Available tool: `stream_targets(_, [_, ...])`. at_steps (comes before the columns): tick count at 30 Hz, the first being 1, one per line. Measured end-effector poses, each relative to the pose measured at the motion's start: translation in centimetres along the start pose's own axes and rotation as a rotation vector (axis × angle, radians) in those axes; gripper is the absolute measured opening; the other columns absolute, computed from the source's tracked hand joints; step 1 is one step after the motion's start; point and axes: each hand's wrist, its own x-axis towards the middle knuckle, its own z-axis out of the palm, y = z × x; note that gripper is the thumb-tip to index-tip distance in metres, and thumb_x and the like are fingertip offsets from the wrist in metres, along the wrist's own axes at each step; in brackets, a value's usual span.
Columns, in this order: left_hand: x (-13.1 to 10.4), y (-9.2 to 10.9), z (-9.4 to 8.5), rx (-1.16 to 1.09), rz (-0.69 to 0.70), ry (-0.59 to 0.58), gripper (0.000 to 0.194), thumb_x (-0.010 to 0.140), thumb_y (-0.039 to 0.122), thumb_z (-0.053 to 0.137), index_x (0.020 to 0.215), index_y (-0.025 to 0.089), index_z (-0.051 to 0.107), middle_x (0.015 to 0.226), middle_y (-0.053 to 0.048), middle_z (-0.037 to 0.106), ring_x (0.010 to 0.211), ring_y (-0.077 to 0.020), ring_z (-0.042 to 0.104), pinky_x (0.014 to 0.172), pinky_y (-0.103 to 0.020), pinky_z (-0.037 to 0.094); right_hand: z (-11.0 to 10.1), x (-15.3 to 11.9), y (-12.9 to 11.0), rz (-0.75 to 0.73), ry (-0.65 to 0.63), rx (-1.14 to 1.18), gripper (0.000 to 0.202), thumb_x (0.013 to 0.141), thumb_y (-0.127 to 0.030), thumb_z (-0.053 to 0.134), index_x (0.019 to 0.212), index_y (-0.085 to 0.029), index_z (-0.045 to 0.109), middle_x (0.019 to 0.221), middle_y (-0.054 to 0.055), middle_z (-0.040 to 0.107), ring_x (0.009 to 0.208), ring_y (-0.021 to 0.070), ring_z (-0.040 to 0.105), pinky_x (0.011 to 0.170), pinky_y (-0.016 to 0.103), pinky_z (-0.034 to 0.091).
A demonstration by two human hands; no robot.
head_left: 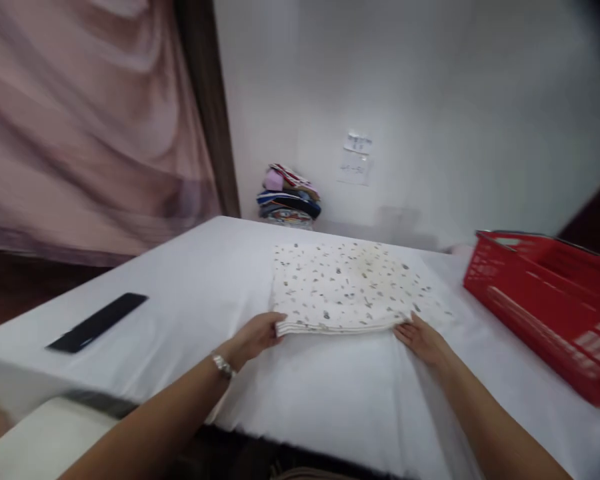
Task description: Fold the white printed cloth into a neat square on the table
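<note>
A white cloth with small dark printed motifs (330, 283) lies on the white-covered table, with several layers stacked along its near edge. My left hand (257, 335) pinches the near left corner, thumb on top and fingers below. At the near right corner, my right hand (423, 339) grips the layers in the same way. The near edge looks slightly lifted, while the far part rests flat. A sleeve-like or loose part spreads out to the right, but its exact shape is blurred.
A red plastic basket (545, 300) stands on the table (190, 273) at the right. A black flat phone-like object (100, 322) lies at the left. Behind the table is a pile of folded fabrics (290, 197). A pink curtain (90, 120) hangs at the left; paper notes (356, 159) are on the wall.
</note>
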Motion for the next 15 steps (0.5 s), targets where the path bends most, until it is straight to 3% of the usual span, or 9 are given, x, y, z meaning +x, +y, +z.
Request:
stream_targets(3, [0.1,-0.9,-0.4,0.008,0.02,0.022,0.011,0.07,0.017,0.061,0.079,0.012,0.058,0.067,-0.003,0.064,0.059,-0.0107,0.058,0.052,-0.018,0.045,0.2,1.3,0.2,-0.051,0.07,0.038,0.004,0.085,-0.018,0.055,0.086,-0.02,0.052,0.077,0.002,0.06,0.065,0.0119,0.064,0.072,0.024,0.057])
stream_targets(7, [-1.1,-3.0,-0.4,0.1,0.017,0.036,0.017,0.064,0.018,0.063,0.079,0.012,0.056,0.062,-0.003,0.062,0.053,-0.0113,0.056,0.052,-0.022,0.046,-1.1,1.4,-0.7,-0.11,0.148,0.008,0.021,0.076,-0.002,0.055,0.079,-0.022,0.054,0.067,0.001,0.059,0.052,0.0099,0.062,0.055,0.014,0.053])
stream_targets(10, [-2.6,-5.6,-0.1,0.135,-0.034,-0.059,0.028,0.059,0.02,0.067,0.085,0.013,0.056,0.066,-0.005,0.063,0.056,-0.015,0.059,0.057,-0.027,0.05,-3.2,0.3,-1.5,-0.149,0.195,-0.078,0.022,0.07,-0.003,0.056,0.074,-0.025,0.056,0.063,0.003,0.06,0.047,0.0124,0.06,0.047,0.015,0.053])
stream_targets(15, [-3.8,-9.8,0.2,0.101,-0.116,-0.213,0.033,0.057,0.028,0.072,0.083,0.017,0.056,0.075,-0.012,0.066,0.059,-0.0197,0.064,0.058,-0.031,0.051,-7.0,-0.8,-1.6,-0.021,0.264,-0.378,0.018,0.059,-0.017,0.062,0.068,-0.031,0.055,0.062,0.011,0.061,0.045,0.0192,0.06,0.041,0.025,0.05])
